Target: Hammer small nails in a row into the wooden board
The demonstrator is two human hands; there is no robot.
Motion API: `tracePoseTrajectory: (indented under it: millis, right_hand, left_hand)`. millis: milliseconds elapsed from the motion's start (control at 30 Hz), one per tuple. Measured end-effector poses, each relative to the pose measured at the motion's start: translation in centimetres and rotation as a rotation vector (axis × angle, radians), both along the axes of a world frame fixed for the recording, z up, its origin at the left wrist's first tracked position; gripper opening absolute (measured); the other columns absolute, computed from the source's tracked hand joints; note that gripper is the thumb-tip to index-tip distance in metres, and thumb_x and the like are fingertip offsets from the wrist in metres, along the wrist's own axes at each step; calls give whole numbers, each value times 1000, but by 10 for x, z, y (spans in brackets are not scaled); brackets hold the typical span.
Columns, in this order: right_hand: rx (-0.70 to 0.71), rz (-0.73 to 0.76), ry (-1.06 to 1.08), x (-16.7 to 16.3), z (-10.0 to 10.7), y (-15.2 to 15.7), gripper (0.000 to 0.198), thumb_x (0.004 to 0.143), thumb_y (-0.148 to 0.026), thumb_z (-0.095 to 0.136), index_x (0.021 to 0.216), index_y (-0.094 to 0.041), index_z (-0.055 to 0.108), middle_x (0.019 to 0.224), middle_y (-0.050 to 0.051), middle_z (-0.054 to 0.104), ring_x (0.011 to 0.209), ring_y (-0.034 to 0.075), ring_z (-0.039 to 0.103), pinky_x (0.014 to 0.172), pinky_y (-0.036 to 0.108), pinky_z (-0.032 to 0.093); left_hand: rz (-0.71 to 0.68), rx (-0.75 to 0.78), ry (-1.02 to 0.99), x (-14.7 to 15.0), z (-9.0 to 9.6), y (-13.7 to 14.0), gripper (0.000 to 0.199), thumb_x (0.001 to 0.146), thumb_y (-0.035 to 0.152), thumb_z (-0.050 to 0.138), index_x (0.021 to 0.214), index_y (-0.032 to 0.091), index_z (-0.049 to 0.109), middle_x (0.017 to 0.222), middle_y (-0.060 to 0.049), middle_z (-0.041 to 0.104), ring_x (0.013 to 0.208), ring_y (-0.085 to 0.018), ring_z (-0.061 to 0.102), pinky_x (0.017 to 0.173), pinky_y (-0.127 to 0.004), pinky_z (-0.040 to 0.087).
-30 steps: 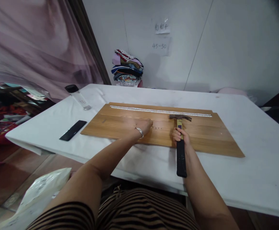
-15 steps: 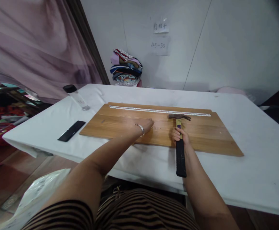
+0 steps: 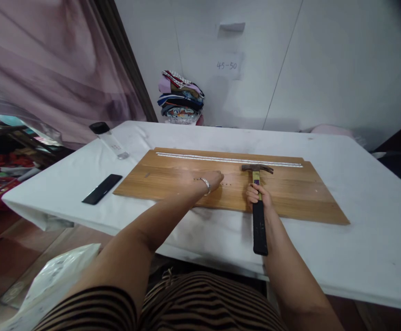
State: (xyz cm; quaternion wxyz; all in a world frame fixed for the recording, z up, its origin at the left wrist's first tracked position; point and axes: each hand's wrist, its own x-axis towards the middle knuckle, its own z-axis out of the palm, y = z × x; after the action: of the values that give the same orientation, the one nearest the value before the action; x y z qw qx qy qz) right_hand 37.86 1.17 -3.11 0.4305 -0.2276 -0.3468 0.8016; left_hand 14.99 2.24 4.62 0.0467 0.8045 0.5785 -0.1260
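A claw hammer [image 3: 260, 225] with a black grip is in my right hand [image 3: 258, 195]; my fingers wrap its yellow neck, and its metal head points away over the wooden board [image 3: 290, 193]. My left hand [image 3: 215, 179], with a bracelet at the wrist, is over the middle of the board. Its fingers are drawn together, and whatever they pinch is hidden or too small to name. Several small dark marks or nail heads [image 3: 226, 184] show in a row just right of those fingers, with more to the left beside the wrist.
Two white measuring strips [image 3: 228, 160] lie along the board's far side. On the white table [image 3: 369, 257] at the left are a black flat case [image 3: 102, 189] and a clear bottle [image 3: 112, 143] with a black cap. Folded clothes [image 3: 181, 97] are stacked against the wall.
My left hand has shifted slightly to the right along the board. My right hand and the hammer are nearly unmoved. The upper paper on the wall has curled over.
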Motion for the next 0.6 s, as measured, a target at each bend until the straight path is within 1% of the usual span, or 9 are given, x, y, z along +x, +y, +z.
tracePoseTrajectory:
  millis: [100,200,267,333,400,500,533,600]
  right_hand:
    - [-13,-9,18,0,-1,1,33,88,-30,62,65,-23,39,57,-9,19,45,9,11,37,16,22]
    - [-30,-6,27,-1,-5,3,32,90,-28,60,66,-24,38,56,-9,20,44,9,12,36,17,22]
    - [-42,-1,56,-2,-8,5,32,89,-27,60,66,-24,38,55,-9,20,42,9,12,36,17,23]
    - [-52,9,86,-2,-9,5,31,89,-26,60,66,-24,39,55,-9,22,42,9,14,36,16,25]
    - [-64,25,102,-1,-8,4,30,90,-24,59,67,-24,40,55,-9,23,42,9,17,36,16,28]
    - [-78,50,124,-1,-5,3,30,90,-22,60,68,-24,39,56,-9,23,41,9,19,36,16,29]
    - [-78,58,132,-2,-5,3,31,90,-22,61,68,-24,38,55,-9,23,41,9,18,36,16,29]
    - [-71,68,135,-2,-4,3,33,89,-22,61,68,-24,37,55,-9,22,41,8,18,35,16,28]
  left_hand:
    - [-3,-3,9,3,1,1,35,90,4,47,115,10,72,115,-20,71,111,-25,69,92,-31,53]
    - [9,7,-21,5,2,2,31,88,4,54,111,9,74,114,-21,71,110,-26,70,92,-31,53]
    - [30,14,-51,4,2,1,29,87,4,57,108,10,75,113,-20,72,109,-26,70,92,-31,52]
    - [69,32,-89,2,1,-3,27,89,6,56,107,12,75,113,-18,72,108,-25,70,93,-30,52]
    - [137,72,-155,-2,-4,-10,27,93,13,53,111,14,74,116,-16,72,109,-23,69,95,-31,52]
    - [302,152,-292,-5,-13,-26,35,96,24,54,129,17,65,122,-12,72,112,-20,68,97,-30,51]
    - [354,172,-328,-5,-15,-31,37,97,25,53,132,18,63,122,-10,72,111,-19,68,97,-29,50]
    - [432,182,-376,-4,-19,-41,36,98,26,51,132,18,63,120,-9,74,110,-17,68,97,-28,50]
